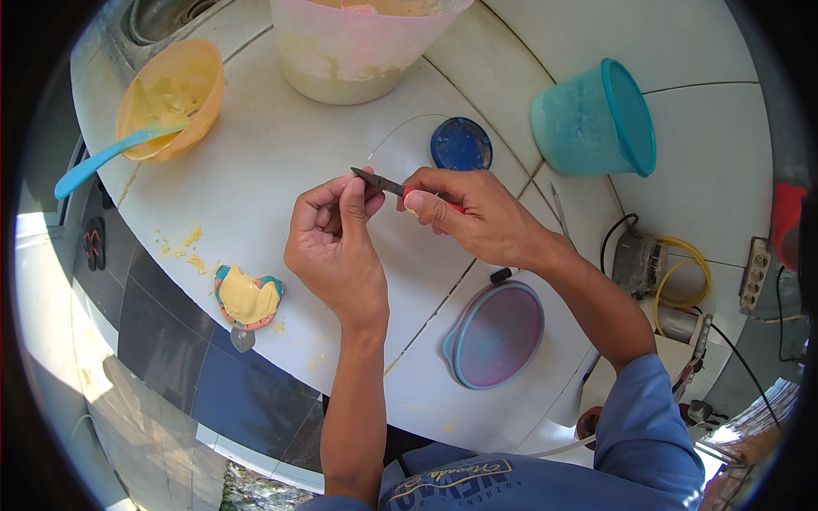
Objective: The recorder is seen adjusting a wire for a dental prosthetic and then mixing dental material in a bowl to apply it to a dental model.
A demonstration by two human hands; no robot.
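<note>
The right hand [481,217] grasps a red-handled tool [388,185]; the left hand [336,243] is at the tool's tip, its grip state indeterminable.

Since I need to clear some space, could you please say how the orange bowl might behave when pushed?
The orange bowl might tip if snagged by the blue spatula overhanging its rim. The yellow paste probably won't slosh, since it clings to the wall.

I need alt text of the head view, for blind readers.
A person's right hand holds a red-handled tool beside the left hand, above a white tiled counter. An orange bowl is at left, a lidded turquoise tub at right.
</note>
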